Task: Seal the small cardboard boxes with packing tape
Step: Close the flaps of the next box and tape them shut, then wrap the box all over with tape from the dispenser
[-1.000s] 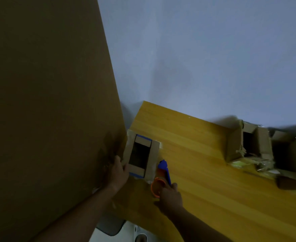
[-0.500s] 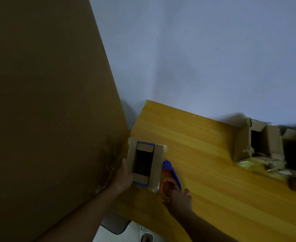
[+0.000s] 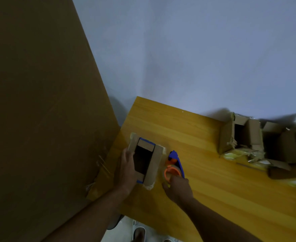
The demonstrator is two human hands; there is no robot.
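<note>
A small cardboard box [image 3: 156, 165] with blue edging and open flaps lies at the left end of the yellow wooden table [image 3: 204, 172], its dark inside showing. My left hand [image 3: 127, 167] holds the box's left side, thumb on its rim. Just right of the box lies a blue and orange tape dispenser [image 3: 175, 165] with a roll of clear tape. My right hand [image 3: 178, 189] grips the dispenser's near end, fingers curled around it.
A large brown cardboard sheet [image 3: 39, 110] leans against the table's left side. Several opened cardboard boxes [image 3: 248, 135] and crumpled tape scraps [image 3: 243, 152] crowd the table's far right. A pale wall stands behind. Shoes [image 3: 139, 234] show on the floor below.
The view has shifted slightly. My left hand has slid further along the box's left side. My right hand stays on the dispenser beside the box.
</note>
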